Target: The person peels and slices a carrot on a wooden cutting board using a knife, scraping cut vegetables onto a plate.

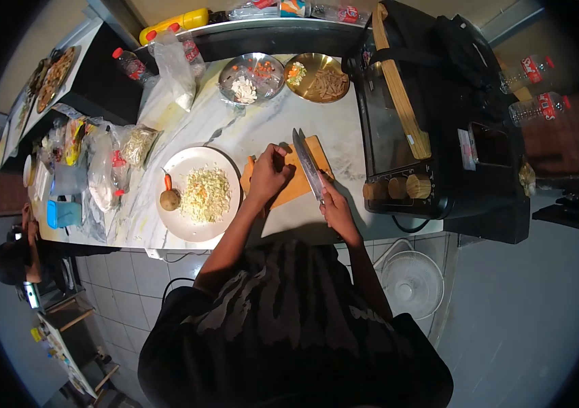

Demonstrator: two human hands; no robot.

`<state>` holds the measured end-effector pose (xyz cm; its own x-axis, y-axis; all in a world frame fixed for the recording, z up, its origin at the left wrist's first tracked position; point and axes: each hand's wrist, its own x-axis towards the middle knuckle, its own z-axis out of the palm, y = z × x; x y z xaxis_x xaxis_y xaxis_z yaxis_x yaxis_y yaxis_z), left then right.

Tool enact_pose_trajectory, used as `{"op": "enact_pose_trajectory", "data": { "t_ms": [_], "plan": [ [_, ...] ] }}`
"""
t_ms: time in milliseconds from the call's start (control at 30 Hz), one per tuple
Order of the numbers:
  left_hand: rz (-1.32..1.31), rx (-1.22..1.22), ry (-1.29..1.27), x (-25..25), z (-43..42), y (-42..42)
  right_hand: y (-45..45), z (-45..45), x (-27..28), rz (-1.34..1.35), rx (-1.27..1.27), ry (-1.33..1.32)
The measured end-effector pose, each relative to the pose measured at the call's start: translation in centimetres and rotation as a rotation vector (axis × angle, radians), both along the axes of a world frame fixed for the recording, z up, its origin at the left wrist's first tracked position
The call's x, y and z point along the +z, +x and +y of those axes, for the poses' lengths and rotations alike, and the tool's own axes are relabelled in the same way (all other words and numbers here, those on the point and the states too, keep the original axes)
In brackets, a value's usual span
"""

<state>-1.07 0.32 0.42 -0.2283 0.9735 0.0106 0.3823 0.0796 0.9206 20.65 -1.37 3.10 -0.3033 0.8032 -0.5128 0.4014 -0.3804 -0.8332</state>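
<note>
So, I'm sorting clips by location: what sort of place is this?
Most likely a kitchen or similar food-preparation area: the counter holds a cutting board, a plate of finely chopped food, and a black oven-like appliance with knobs.

A glossy, white, marble-patterned desk (262, 127) with grey and yellowish veins carries a flat orange-brown wooden board (289, 192) near its front edge, with a round off-white plate (196, 232) to the board's left. Farther back lie two shallow round dishes — a silver-coloured metal tray (274, 84) and a gold-coloured metal tray (314, 62). A boxy black appliance (391, 119) with wooden knobs stands at the right — a small blue plastic tub (64, 215) at the left.
</note>
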Motion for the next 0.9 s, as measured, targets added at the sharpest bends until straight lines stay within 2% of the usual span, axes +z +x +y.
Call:
{"op": "enact_pose_trajectory", "data": {
  "t_ms": [33,100,133,167,200,267,333,367,433,467,533,667,767,833,900],
  "plan": [
    [0.002,0.028,0.021,-0.7,0.1,0.0,0.3,-0.2,-1.4,-0.001,0.007,0.004],
    [0.01,0.058,0.054,-0.6,0.2,-0.1,0.4,0.0,-4.2,0.056,-0.025,0.311],
    [0.168,0.058,0.041,0.1,-0.3,0.1,0.9,-0.3,-4.6,0.056,-0.024,0.312],
    [0.328,0.058,0.03,0.7,-0.6,0.2,1.4,-0.3,-5.0,-0.136,0.012,0.537],
    [0.328,0.059,0.032,0.4,-0.7,0.1,1.5,-0.4,-4.7,-0.333,0.049,0.757],
    [0.342,0.023,0.075,-0.5,-0.7,0.2,1.8,-0.9,-4.2,-0.324,0.059,0.727],
    [0.355,0.008,0.068,-0.4,0.0,0.3,1.4,-0.3,-3.9,-0.309,0.127,0.933],
    [0.368,-0.016,0.045,-0.5,-0.3,0.6,1.4,-0.5,-3.7,-0.311,0.127,0.926],
    [0.339,0.012,0.08,-1.6,-0.2,1.1,0.7,-1.3,-2.1,-0.525,0.233,0.651],
    [0.31,0.049,0.126,-2.1,0.1,1.2,0.7,-1.6,-2.6,-0.526,0.225,0.652],
    [0.306,0.038,0.155,-2.6,0.4,0.9,0.8,-2.1,-4.2,-0.482,0.234,0.774],
    [0.346,0.037,0.247,-3.0,0.4,0.7,0.1,-2.6,-5.0,-0.46,0.229,0.723],
    [0.446,0.021,0.083,-1.9,0.0,0.5,-0.6,-3.0,-5.0,-0.366,0.21,0.739],
    [0.436,0.061,0.055,-1.3,-1.2,-0.3,-1.3,-3.1,-4.5,-0.191,0.201,0.785],
    [0.426,0.123,0.038,-0.1,-2.4,-1.9,-2.5,-2.9,-3.0,-0.159,0.29,0.739]
  ]
}}
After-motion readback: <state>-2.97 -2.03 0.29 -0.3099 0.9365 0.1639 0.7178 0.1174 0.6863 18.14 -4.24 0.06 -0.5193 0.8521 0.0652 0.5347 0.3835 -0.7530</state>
